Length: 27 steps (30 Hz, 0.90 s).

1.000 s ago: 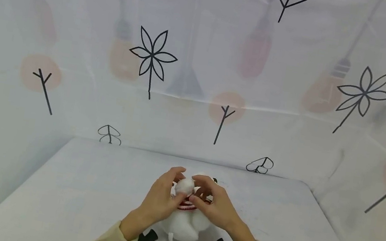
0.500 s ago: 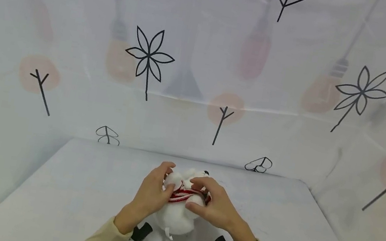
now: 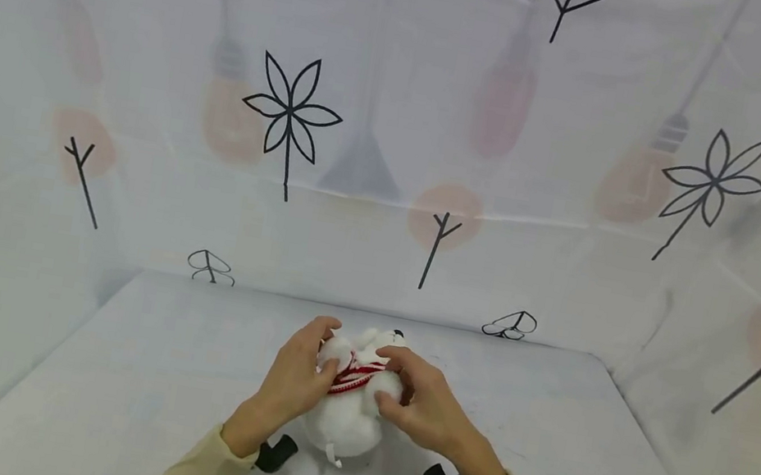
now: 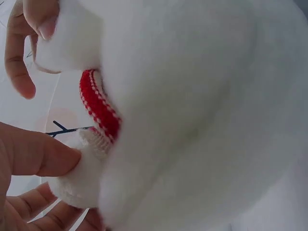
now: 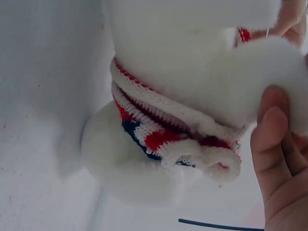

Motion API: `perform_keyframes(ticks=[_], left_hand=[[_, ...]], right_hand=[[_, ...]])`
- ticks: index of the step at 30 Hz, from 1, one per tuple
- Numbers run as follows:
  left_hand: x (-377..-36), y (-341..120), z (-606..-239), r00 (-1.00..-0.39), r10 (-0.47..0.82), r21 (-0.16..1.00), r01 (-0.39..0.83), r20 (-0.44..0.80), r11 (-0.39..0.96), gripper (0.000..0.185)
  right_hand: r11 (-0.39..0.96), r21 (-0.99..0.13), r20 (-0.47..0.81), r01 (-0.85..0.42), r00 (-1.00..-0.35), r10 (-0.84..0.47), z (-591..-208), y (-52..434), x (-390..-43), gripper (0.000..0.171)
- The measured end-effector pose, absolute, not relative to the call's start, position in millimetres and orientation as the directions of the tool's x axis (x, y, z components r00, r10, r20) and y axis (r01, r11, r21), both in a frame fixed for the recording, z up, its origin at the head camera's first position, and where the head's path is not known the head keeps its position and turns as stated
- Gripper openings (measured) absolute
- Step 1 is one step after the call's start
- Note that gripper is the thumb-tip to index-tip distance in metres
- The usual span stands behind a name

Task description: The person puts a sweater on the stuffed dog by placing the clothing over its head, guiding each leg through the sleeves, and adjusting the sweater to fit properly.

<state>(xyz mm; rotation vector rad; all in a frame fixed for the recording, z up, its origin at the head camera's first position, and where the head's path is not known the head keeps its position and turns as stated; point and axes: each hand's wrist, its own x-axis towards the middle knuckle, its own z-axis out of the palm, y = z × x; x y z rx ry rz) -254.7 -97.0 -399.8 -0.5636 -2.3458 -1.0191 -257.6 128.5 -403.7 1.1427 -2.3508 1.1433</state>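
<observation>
Since a second ago, both hands have slid a little toward 12 o'clock along the white plush toy [image 3: 349, 411], and the red-and-white knitted scarf [image 3: 356, 375], then mostly hidden under the fingers, now shows as a clear band between them.

The left hand [image 3: 292, 386] grips the toy from 9 o'clock, fingers curled over its upper part and thumb pressing in near the scarf. In the left wrist view a thumb [image 4: 33, 154] presses a small white limb just below the red edge of the scarf [image 4: 100, 108], while other fingers [image 4: 19, 53] curl round a lump of white plush above it.

The right hand [image 3: 424, 407] grips from 3 o'clock, fingertips curved onto the plush just beside the scarf. The right wrist view shows a finger [image 5: 276, 159] against the white fur, with the scarf [image 5: 168, 130] bunched in loose folds, red and white with a patch of dark blue.

The toy lies on the white table [image 3: 125, 388], near its 6 o'clock edge and about midway across. Its long axis runs from 6 to 12 o'clock: the rounded body with a small white tag toward 6, the scarfed end and a small dark spot toward 12.
</observation>
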Motion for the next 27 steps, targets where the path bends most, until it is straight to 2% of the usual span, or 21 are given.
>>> perform_keyframes(ticks=[4, 8, 14, 18, 21, 27], left_hand=[[-253.4, -97.8, -398.2, -0.826, 0.188, 0.578, 0.516, 0.532, 0.632, 0.043], [-251.4, -97.8, -396.8, -0.856, 0.242, 0.58, 0.494, 0.458, 0.648, 0.042], [-252.6, -96.1, -396.1, -0.809, 0.331, 0.528, 0.573, 0.486, 0.626, 0.039], [-249.8, -93.9, -395.5, -0.773, 0.386, 0.536, 0.63, 0.504, 0.562, 0.042], [-247.5, -92.8, -394.9, -0.747, 0.393, 0.517, 0.659, 0.536, 0.546, 0.045], [-244.8, -93.2, -395.0, -0.732, 0.393, 0.497, 0.673, 0.557, 0.548, 0.046]], right_hand=[[0.368, -0.449, 0.671, -0.814, -0.58, -0.462, -400.0, 129.1, -258.6, 0.053], [0.346, -0.429, 0.725, -0.834, -0.547, -0.419, -390.0, 124.9, -253.9, 0.049], [0.296, -0.458, 0.723, -0.839, -0.544, -0.425, -389.1, 120.3, -254.9, 0.046], [0.34, -0.431, 0.732, -0.836, -0.544, -0.409, -404.4, 123.8, -264.7, 0.048], [0.409, -0.429, 0.714, -0.805, -0.58, -0.392, -410.3, 126.4, -267.4, 0.049], [0.485, -0.562, 0.546, -0.67, -0.741, -0.391, -410.5, 126.4, -264.3, 0.053]])
